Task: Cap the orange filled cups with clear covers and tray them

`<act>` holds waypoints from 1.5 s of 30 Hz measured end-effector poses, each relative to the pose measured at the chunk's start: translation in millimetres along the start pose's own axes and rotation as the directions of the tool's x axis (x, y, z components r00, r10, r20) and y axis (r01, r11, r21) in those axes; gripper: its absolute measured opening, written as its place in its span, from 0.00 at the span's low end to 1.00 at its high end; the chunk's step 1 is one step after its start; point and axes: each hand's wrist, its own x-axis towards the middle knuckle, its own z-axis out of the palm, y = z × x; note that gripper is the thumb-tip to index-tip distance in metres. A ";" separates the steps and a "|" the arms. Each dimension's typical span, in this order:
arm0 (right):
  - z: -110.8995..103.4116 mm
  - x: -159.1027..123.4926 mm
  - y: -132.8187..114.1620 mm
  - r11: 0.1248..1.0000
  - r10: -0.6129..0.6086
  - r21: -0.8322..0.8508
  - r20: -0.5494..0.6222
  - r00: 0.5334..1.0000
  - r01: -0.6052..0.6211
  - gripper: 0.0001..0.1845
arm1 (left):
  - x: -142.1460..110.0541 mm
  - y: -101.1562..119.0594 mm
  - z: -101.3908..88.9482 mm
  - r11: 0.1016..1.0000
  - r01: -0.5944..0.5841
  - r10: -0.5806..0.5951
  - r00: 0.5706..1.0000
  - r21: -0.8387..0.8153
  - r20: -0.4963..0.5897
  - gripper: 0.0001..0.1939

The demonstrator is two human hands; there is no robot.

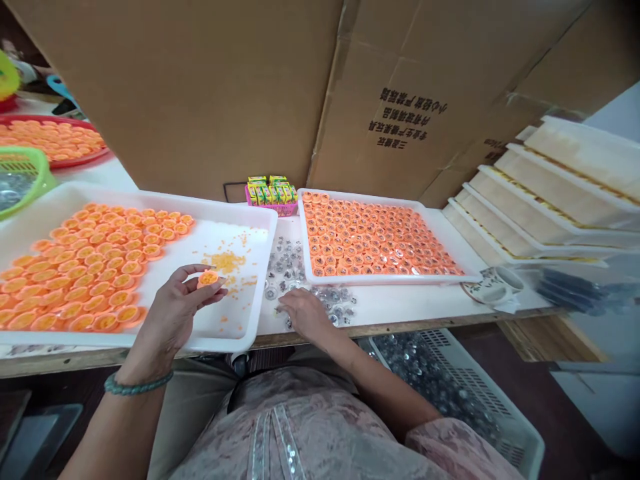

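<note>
My left hand (175, 303) pinches a small orange cup-shaped piece (208, 278) over the right side of a white tray (200, 342). Rows of similar orange pieces (100, 267) with yellowish insides fill the tray's left part. Loose yellow bits (227, 261) lie scattered beyond my left hand. My right hand (305, 313) reaches down to small clear and dark pieces (287, 263) on the white tabletop between two trays. Its fingertips are pressed together; whatever is between them is hidden.
To the right, another white tray (395, 279) holds orange pieces with dark, shiny centres. A pink basket (285, 210) of yellow-green packets stands behind. Cardboard (225, 100) walls off the back. Stacked white trays (555, 180) and a cup (493, 287) stand right; a crate (515, 413) sits below.
</note>
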 end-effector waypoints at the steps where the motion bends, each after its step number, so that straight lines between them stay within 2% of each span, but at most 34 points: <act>1: -1.9 -0.4 1.9 1.000 0.007 0.005 -0.018 1.000 -0.007 0.09 | -0.1 0.0 -0.4 1.000 0.001 -0.001 1.000 0.002 0.005 0.26; 3: -3.9 0.1 3.2 1.000 -0.017 -0.015 -0.017 1.000 0.017 0.07 | -0.3 0.0 -1.2 1.000 0.001 -0.001 1.000 0.008 0.010 0.26; 6: -1.2 2.8 1.0 0.990 -0.123 -0.065 0.078 0.989 0.128 0.04 | -1.1 0.0 -1.3 1.000 -0.003 0.004 1.000 0.007 -0.004 0.26; 8: 3.0 4.7 -0.9 0.983 -0.149 -0.088 0.131 0.980 0.161 0.04 | -1.7 0.0 -0.4 1.000 -0.010 0.010 1.000 0.007 -0.010 0.26; 16: 6.9 7.7 -4.0 0.997 -0.034 -0.066 0.191 0.981 0.047 0.10 | -2.2 0.5 1.0 1.000 -0.017 0.017 1.000 0.021 0.002 0.26; 21: 2.1 6.4 -3.7 1.000 -0.023 -0.012 0.222 0.975 0.026 0.06 | -3.5 0.7 0.3 1.000 -0.028 0.028 0.999 0.005 0.014 0.26; 24: -8.1 1.5 -0.5 0.999 -0.044 0.028 0.242 0.969 0.038 0.04 | -5.2 1.1 0.4 0.999 -0.037 0.037 0.999 0.007 0.027 0.26; 27: -25.7 -2.2 3.9 0.993 -0.051 0.112 0.201 0.978 0.029 0.04 | -6.1 1.2 0.2 0.999 -0.033 0.032 0.999 0.010 0.029 0.26; 29: -36.0 -1.4 4.9 0.990 0.000 0.138 0.146 0.989 -0.020 0.02 | -5.9 1.1 0.2 1.000 -0.028 0.028 0.999 0.010 0.031 0.25; 31: -39.6 1.9 2.3 0.994 0.058 0.086 0.138 0.989 -0.070 0.03 | -5.5 1.0 0.3 1.000 -0.027 0.027 0.999 0.008 0.035 0.25; 35: -24.4 8.6 -14.1 0.994 0.081 -0.086 0.237 0.968 -0.062 0.07 | -4.6 1.0 1.3 0.999 -0.036 0.036 0.999 0.007 0.036 0.26; 39: -3.6 8.3 -30.3 0.994 0.072 -0.098 0.256 0.964 -0.049 0.08 | -5.1 1.2 1.8 0.999 -0.040 0.039 0.999 0.020 0.035 0.26; 42: -1.1 6.1 -28.5 0.996 0.075 -0.071 0.251 0.965 -0.059 0.07 | -5.9 1.5 1.5 0.999 -0.044 0.042 0.998 0.030 0.041 0.27; 45: -9.1 2.5 -15.4 0.992 0.125 -0.058 0.213 0.969 -0.115 0.06 | -6.0 1.2 0.7 0.998 -0.047 0.045 0.997 0.034 0.062 0.26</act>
